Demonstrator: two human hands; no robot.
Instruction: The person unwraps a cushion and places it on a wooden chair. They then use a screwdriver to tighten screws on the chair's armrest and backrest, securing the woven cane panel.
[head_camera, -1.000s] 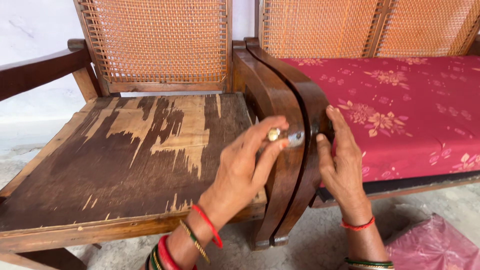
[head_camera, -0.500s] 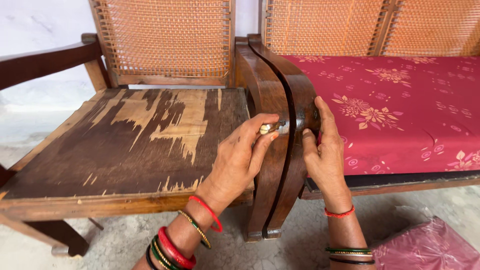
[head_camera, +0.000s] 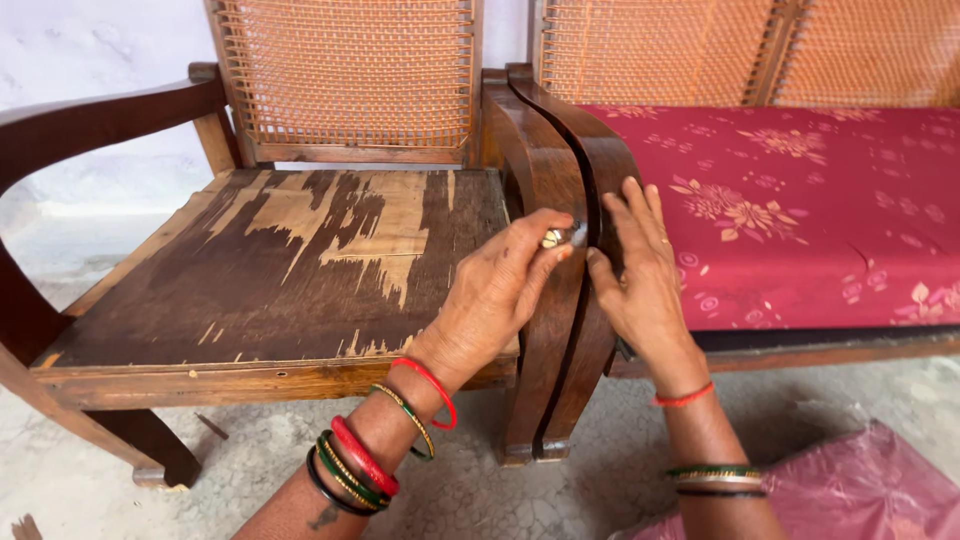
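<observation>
Left hand pinches a small metal tool against the joined armrests while the open right hand steadies them; keep the tip square and pressure firm

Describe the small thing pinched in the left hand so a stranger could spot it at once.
Find the two dark curved wooden armrests standing side by side between the bare worn chair seat and the red floral cushion. Halfway down them, the left hand pinches a small object against the wood, opposite the right hand. It is the only pale, shiny, metallic-looking bit there.
</observation>
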